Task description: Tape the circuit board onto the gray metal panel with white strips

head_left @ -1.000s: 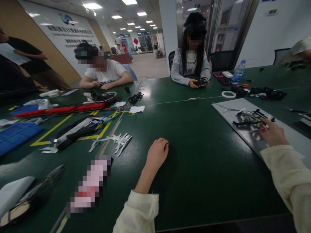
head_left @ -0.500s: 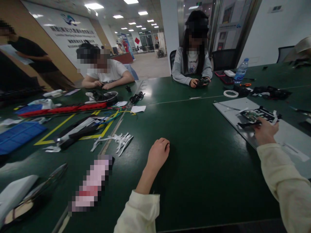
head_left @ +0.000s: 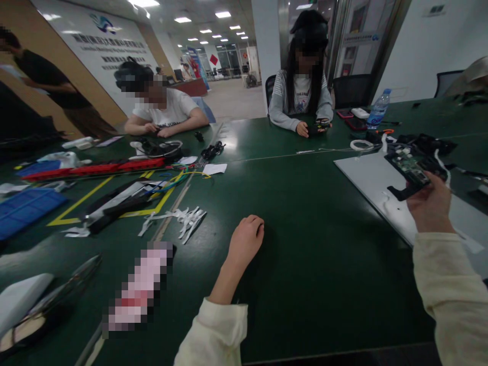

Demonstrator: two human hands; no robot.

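My left hand [head_left: 247, 239] rests on the green table with its fingers curled into a loose fist; nothing shows in it. On the right, my right hand [head_left: 432, 206] grips a black plastic frame with an exposed green circuit board [head_left: 409, 168], tilted up above a white board [head_left: 366, 178]. White strips dangle around the frame. The fingers behind the frame are partly hidden.
A phone [head_left: 143, 290], blurred out, lies left of my left hand, with crumpled white strips [head_left: 190, 221] beyond it. Farther left are a blue tray [head_left: 30, 208] and red bars. A water bottle [head_left: 378, 109] stands at the back right. Two people sit across the table.
My right hand has lifted the frame with the circuit board off the white board and turned it upright. My left hand stays in place on the table.
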